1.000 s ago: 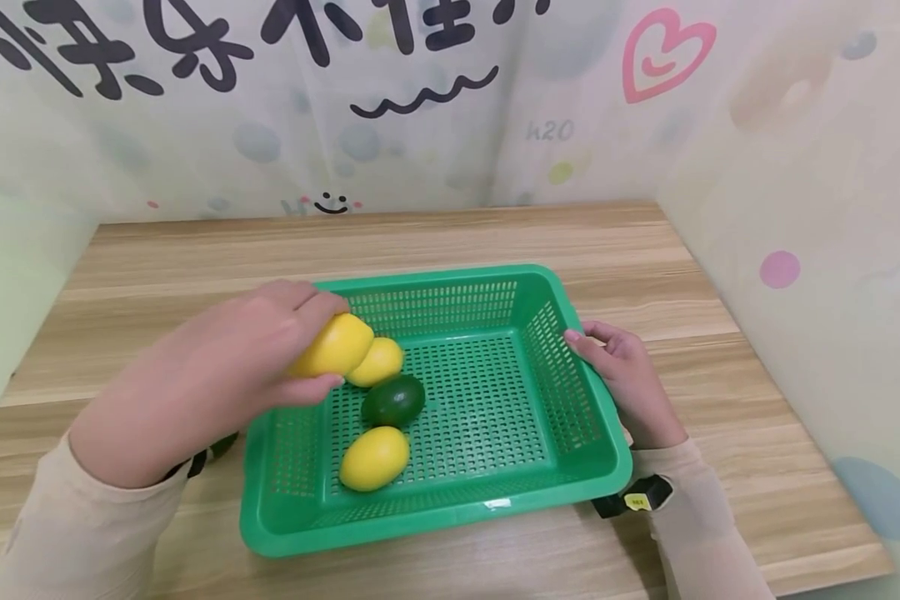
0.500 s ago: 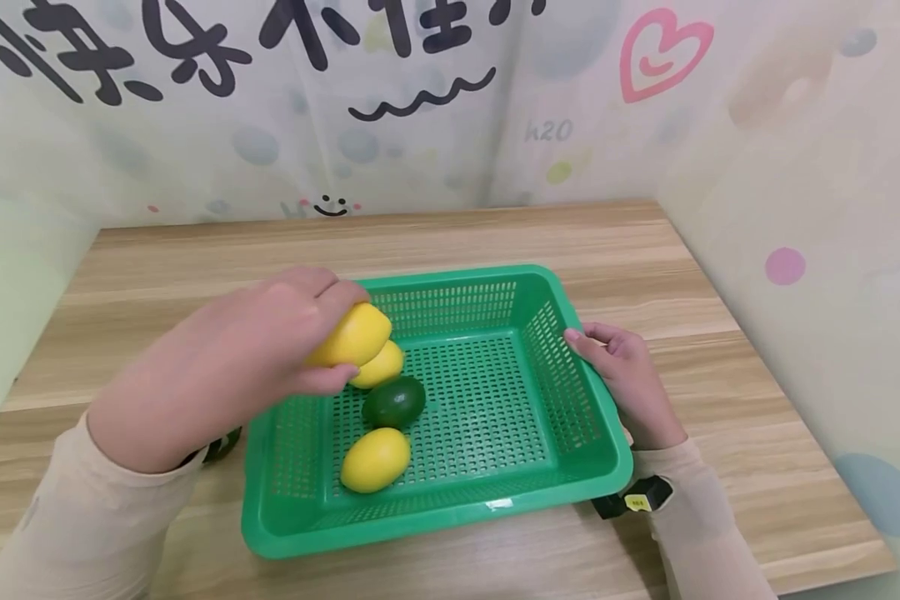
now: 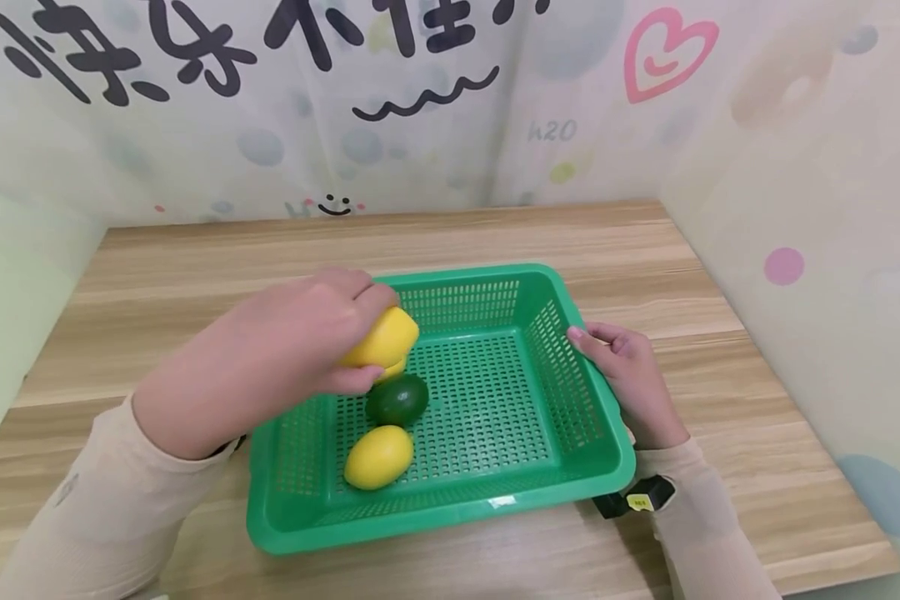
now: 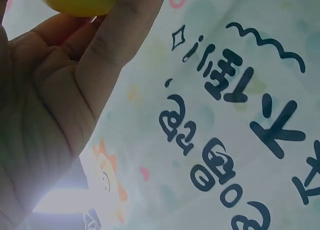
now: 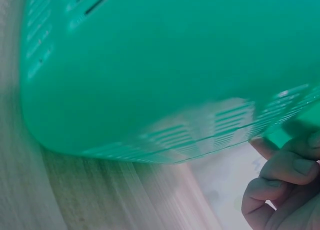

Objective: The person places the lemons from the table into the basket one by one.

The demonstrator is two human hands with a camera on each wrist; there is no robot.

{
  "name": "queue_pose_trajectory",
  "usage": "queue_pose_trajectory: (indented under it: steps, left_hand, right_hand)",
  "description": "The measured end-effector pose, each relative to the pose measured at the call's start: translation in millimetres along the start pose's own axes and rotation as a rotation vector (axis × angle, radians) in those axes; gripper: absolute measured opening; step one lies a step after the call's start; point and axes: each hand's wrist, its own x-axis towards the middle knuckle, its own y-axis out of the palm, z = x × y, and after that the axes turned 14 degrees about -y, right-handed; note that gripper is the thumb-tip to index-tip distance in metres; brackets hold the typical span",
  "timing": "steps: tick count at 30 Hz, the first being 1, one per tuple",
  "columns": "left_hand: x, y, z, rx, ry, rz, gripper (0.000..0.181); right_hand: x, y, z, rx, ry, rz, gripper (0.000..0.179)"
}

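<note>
My left hand (image 3: pixel 292 337) grips a yellow lemon (image 3: pixel 390 333) above the left part of a green plastic basket (image 3: pixel 427 523). In the left wrist view, the lemon (image 4: pixel 80 1) sits between thumb and fingers at the top edge. Beneath it, a second lemon (image 3: pixel 395 369) is mostly covered from the head camera. Just in front lie a dark green avocado (image 3: pixel 397 400) and another lemon (image 3: pixel 378 457), both on the basket floor. My right hand (image 3: pixel 632 379) holds the basket's right rim, thumb over the top; its curled fingers (image 5: pixel 287 167) show outside the wall.
The basket stands on a wood-grain table (image 3: pixel 720 392). Behind it rises a printed wall cloth (image 3: pixel 420 158) with black lettering, and a pale wall (image 3: pixel 817 192) borders the right side. Each wrist wears a black strap, the right one (image 3: pixel 637 498) in plain sight.
My left hand has carried its lemon rightward and slightly forward over the basket, covering more of the lemon below. The right hand and the basket stay in place.
</note>
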Motion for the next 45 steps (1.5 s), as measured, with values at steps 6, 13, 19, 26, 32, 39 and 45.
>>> queue_pose_trajectory:
  steps: [6,13,19,26,32,39,45]
  left_hand:
    - [10.9,2.8,-5.9,0.056,0.038,0.028,0.044]
    - [22.1,5.8,-7.5,0.020,-0.004,0.121,0.033]
    - [32.0,12.5,-4.2,0.003,-0.019,0.210,0.031]
    - [40.6,16.9,-2.0,-0.036,-0.061,0.278,0.027]
    - [47.0,22.3,0.4,-0.049,-0.069,0.312,0.027]
    - [57.7,26.9,4.5,-0.043,-0.049,0.317,0.034]
    - [62.5,29.5,4.9,-0.014,-0.024,0.312,0.030]
  right_hand:
    - [-1.1,1.0,1.2,-0.008,0.007,-0.014,0.051]
    - [-0.7,0.8,0.6,-0.036,0.007,-0.010,0.051]
    - [-0.5,1.1,0.9,-0.052,0.007,-0.011,0.052]
    - [-0.8,0.3,0.8,-0.052,0.007,-0.017,0.050]
    - [0.0,0.7,1.0,-0.052,0.004,-0.015,0.049]
    - [0.0,0.3,1.2,-0.030,-0.003,-0.017,0.049]
    - [-0.2,-0.1,0.3,-0.033,0.004,-0.005,0.049]
